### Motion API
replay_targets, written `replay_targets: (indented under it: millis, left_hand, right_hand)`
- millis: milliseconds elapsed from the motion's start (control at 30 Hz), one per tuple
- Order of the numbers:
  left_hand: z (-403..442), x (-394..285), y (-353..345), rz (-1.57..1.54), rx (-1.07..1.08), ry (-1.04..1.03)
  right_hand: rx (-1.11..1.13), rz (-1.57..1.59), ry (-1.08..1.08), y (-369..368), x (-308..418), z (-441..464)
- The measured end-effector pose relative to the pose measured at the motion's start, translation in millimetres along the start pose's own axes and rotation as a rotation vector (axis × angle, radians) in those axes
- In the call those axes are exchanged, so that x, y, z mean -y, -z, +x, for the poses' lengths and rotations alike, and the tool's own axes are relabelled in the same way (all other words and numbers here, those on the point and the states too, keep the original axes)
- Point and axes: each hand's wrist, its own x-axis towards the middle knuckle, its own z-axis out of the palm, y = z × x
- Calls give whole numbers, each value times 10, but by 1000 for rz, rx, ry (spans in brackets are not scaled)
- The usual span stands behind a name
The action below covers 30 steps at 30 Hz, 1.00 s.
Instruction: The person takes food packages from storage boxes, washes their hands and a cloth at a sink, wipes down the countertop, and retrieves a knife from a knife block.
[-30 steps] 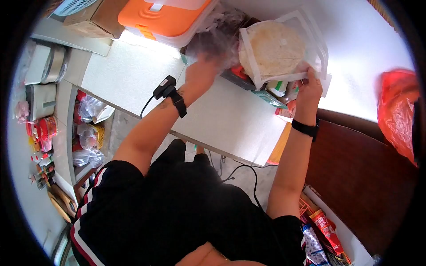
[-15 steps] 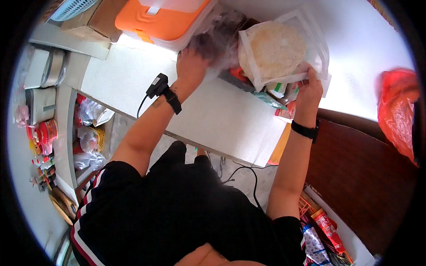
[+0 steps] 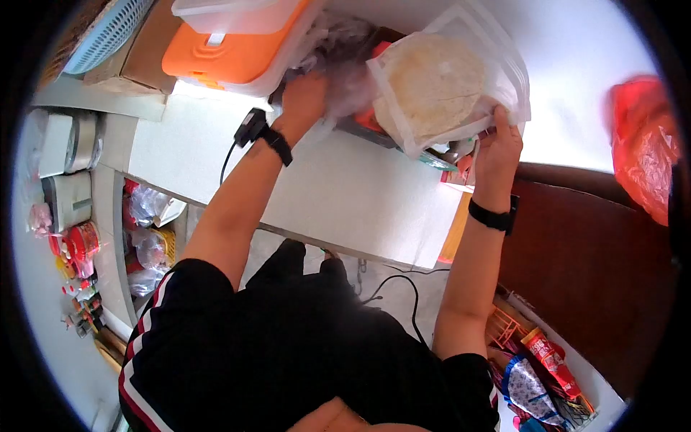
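Note:
A clear zip bag with pale, flat round flatbreads in it leans over the box of goods at the back of the counter. My right hand is closed on the bag's lower right edge, thumb and fingers pinching it. My left hand is at a crumpled clear plastic bag, just in front of the orange-lidded container. Its fingers are blurred and partly hidden, so its grip does not show. Beneath the flatbread bag, a dark box with red and green packages is partly covered.
An orange-lidded container stands at the back left, beside a cardboard box and a blue basket. A red plastic bag hangs at the right. The white counter ends near my body, above a black cable.
The flatbread bag has shifted slightly left, with my right hand still on it. My left hand has moved a little up and left beside the crumpled plastic. The whole view has shifted slightly.

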Motion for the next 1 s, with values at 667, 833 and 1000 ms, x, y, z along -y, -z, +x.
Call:
replay_targets:
  millis: [667, 833, 1000]
  left_hand:
    - [335, -322, 283, 163, -314, 59]
    - [153, -139, 225, -40, -340, 120]
    - [-249, -227, 803, -268, -281, 227]
  right_hand:
    - [53, 81, -1, -61, 197, -112]
    - [154, 56, 66, -419, 264, -111]
    - [222, -241, 320, -579, -57, 143]
